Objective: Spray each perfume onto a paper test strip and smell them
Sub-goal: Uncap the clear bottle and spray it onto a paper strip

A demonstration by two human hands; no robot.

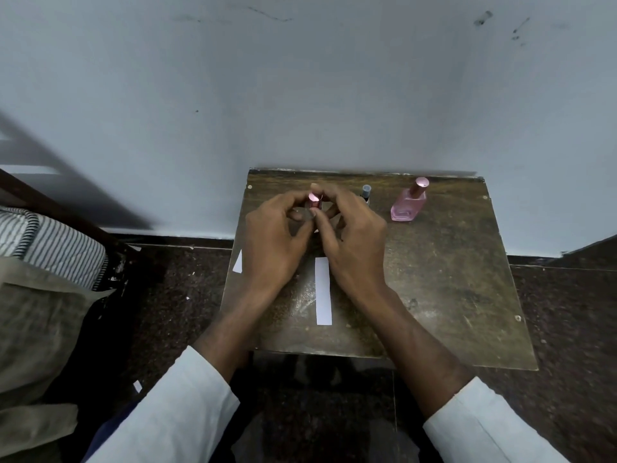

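Note:
Both hands meet at the back of a small wooden table [450,279]. My left hand [272,242] and my right hand [354,238] close around a small perfume bottle with a pink cap [314,199]; its body is mostly hidden by my fingers. A white paper strip [323,290] lies flat between my wrists. Another white strip [237,261] pokes out at the table's left edge, partly under my left hand. A dark bottle with a grey cap [366,192] stands just behind my right hand. A pink glass perfume bottle [409,203] stands at the back right.
The table stands against a pale blue wall [300,95]. Dark speckled floor surrounds it. At the left are a striped cloth [56,245] and a beige fabric [36,322]. A small paper scrap [137,386] lies on the floor.

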